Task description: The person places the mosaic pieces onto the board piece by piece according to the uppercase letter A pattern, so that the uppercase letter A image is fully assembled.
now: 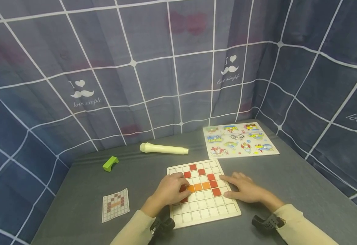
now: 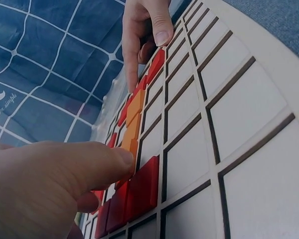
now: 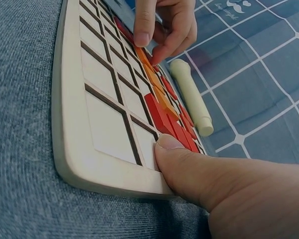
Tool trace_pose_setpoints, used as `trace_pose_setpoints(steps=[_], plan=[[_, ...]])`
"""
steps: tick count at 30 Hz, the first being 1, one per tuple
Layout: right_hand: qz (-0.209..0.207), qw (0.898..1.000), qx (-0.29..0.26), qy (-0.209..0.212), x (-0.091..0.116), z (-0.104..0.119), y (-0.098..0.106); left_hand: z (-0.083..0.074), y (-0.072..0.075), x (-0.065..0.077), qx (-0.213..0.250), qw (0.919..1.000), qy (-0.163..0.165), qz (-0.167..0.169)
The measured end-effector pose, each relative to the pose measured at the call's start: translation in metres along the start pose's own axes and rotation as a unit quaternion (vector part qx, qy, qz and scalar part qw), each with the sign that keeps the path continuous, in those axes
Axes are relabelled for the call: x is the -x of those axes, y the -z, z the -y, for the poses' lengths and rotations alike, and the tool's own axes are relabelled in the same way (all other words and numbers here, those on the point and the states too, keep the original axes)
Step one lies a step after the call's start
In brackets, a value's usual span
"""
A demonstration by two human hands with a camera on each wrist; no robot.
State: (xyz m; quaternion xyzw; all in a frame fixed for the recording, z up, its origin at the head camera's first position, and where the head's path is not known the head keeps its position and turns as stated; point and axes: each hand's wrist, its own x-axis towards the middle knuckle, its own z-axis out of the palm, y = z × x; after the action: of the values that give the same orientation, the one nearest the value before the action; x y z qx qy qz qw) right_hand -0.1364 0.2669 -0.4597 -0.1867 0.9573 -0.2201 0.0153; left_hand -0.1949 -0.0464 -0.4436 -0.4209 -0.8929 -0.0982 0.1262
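A pale wooden grid board (image 1: 207, 215) lies on the table with red tiles (image 1: 216, 192) forming a peaked outline and a row of orange tiles (image 1: 198, 186) crossing between its sides. My left hand (image 1: 172, 188) is over the board's left part, hiding some red tiles there. Its thumb and index finger pinch the leftmost orange tile (image 2: 131, 148). My right hand (image 1: 245, 188) rests at the board's right edge, index finger and thumb spread apart. In the right wrist view, its thumb (image 3: 182, 162) touches the board beside a red tile.
A small pattern card (image 1: 115, 206) lies left of the board, with a green arched block (image 1: 110, 163) behind it. A cream toy microphone (image 1: 164, 149) and a vehicle picture puzzle (image 1: 241, 140) lie farther back. Checked curtains (image 1: 153, 85) surround the table.
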Motion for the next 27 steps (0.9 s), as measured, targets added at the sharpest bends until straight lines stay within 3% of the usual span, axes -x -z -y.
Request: trace_pose_setpoints(steps=[6, 27], plan=[[0.003, 1.000, -0.004, -0.001, 0.0007, 0.0013, 0.0010, -0.0005, 0.0010, -0.0005, 0.004, 0.9999, 0.009, 0.013], [0.001, 1.000, 0.000, -0.003, -0.0001, -0.0006, 0.0000, -0.0014, -0.0029, -0.0033, 0.009, 0.9993, 0.034, 0.013]])
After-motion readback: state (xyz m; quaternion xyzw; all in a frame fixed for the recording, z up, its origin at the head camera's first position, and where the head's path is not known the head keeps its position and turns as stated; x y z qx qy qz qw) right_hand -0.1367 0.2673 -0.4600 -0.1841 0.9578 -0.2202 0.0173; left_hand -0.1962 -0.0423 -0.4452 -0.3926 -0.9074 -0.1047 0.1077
